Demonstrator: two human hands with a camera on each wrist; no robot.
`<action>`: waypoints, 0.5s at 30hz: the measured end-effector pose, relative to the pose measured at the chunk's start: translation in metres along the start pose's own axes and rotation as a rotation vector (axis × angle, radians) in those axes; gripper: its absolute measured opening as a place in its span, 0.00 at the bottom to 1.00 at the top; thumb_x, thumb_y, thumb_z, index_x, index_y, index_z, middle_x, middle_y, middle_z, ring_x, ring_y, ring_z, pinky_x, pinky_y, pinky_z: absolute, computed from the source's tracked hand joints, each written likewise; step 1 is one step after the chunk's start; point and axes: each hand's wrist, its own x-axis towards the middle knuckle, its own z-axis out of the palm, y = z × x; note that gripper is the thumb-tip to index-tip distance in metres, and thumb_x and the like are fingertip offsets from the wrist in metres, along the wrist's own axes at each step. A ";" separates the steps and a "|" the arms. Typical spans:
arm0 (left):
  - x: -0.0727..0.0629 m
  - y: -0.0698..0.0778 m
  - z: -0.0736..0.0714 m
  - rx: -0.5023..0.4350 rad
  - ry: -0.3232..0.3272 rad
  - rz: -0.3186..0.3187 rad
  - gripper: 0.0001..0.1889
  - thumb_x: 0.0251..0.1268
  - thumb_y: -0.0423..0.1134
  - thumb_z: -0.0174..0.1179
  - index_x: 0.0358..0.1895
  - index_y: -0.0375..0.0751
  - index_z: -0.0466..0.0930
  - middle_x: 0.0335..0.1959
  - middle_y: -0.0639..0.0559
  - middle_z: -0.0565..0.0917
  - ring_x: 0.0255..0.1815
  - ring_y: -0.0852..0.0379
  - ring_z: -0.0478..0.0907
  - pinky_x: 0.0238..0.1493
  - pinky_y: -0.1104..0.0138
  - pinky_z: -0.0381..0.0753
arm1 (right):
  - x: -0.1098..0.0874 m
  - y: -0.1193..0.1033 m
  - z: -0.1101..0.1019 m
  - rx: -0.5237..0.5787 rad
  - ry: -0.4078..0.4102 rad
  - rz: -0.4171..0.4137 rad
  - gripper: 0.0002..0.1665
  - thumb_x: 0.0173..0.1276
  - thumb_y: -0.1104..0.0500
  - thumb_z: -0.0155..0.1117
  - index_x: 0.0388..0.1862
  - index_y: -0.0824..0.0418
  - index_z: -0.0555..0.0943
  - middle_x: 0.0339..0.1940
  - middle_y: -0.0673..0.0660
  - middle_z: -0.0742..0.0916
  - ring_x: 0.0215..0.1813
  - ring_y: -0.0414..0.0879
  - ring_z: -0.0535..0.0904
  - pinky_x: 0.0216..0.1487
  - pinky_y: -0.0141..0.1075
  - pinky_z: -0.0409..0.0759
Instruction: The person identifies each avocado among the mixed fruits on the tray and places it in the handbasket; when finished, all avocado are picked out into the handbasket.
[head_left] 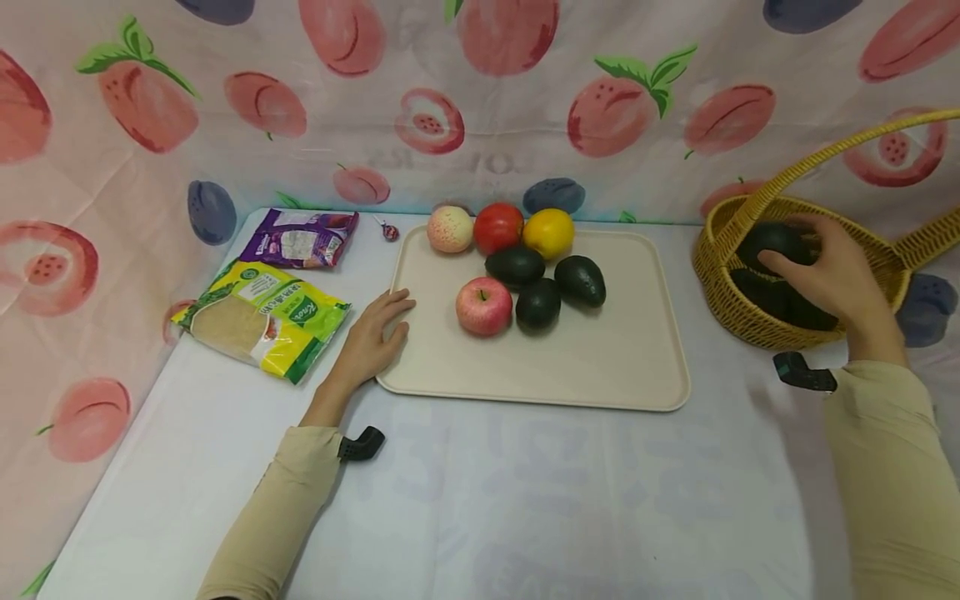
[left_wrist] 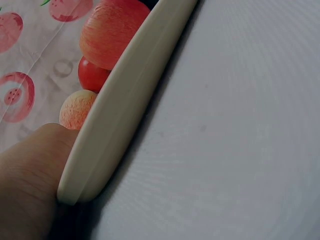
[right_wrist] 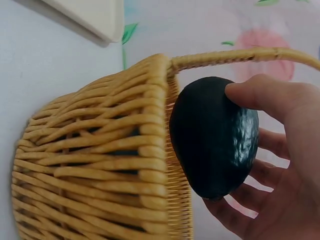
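Observation:
My right hand (head_left: 832, 262) grips a dark avocado (right_wrist: 212, 140) at the mouth of the wicker basket (head_left: 723, 287), thumb on one side and fingers on the other. More dark avocados (head_left: 780, 300) lie inside the basket, below that hand. On the left rim of the beige tray (head_left: 600, 367) rests my left hand (head_left: 371, 337), its fingers loosely extended and holding nothing. The tray bears several fruits: an apple (head_left: 483, 307), a peach (head_left: 450, 229), a tomato (head_left: 498, 228), a lemon (head_left: 549, 234) and three avocados (head_left: 581, 281) grouped together.
Left of the tray lie a yellow-green Knorr packet (head_left: 262, 321), a purple snack packet (head_left: 300, 237) and a small lollipop (head_left: 390, 232). The basket's tall handle (head_left: 810, 162) arches above its opening. A fruit-print cloth (head_left: 510, 100) hangs behind the white table.

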 end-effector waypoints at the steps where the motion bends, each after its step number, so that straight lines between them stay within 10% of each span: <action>1: 0.000 0.000 0.000 0.000 -0.001 -0.001 0.20 0.69 0.36 0.52 0.62 0.42 0.73 0.71 0.48 0.66 0.76 0.45 0.53 0.76 0.50 0.52 | 0.002 0.001 0.002 -0.004 -0.009 0.008 0.45 0.66 0.43 0.56 0.74 0.62 0.53 0.71 0.72 0.62 0.64 0.73 0.60 0.59 0.70 0.59; 10: 0.000 0.000 0.000 0.004 -0.003 -0.004 0.19 0.69 0.36 0.52 0.62 0.42 0.73 0.71 0.48 0.66 0.76 0.46 0.53 0.76 0.50 0.52 | 0.019 0.007 0.011 -0.031 -0.052 0.065 0.48 0.65 0.38 0.54 0.74 0.64 0.53 0.71 0.74 0.62 0.64 0.74 0.60 0.57 0.70 0.60; 15: 0.000 0.000 -0.001 0.004 -0.004 -0.013 0.20 0.69 0.36 0.52 0.62 0.43 0.72 0.71 0.49 0.65 0.76 0.47 0.52 0.76 0.50 0.52 | 0.031 0.006 0.012 -0.034 -0.055 0.097 0.49 0.64 0.35 0.53 0.72 0.66 0.55 0.68 0.75 0.66 0.38 0.59 0.81 0.50 0.64 0.71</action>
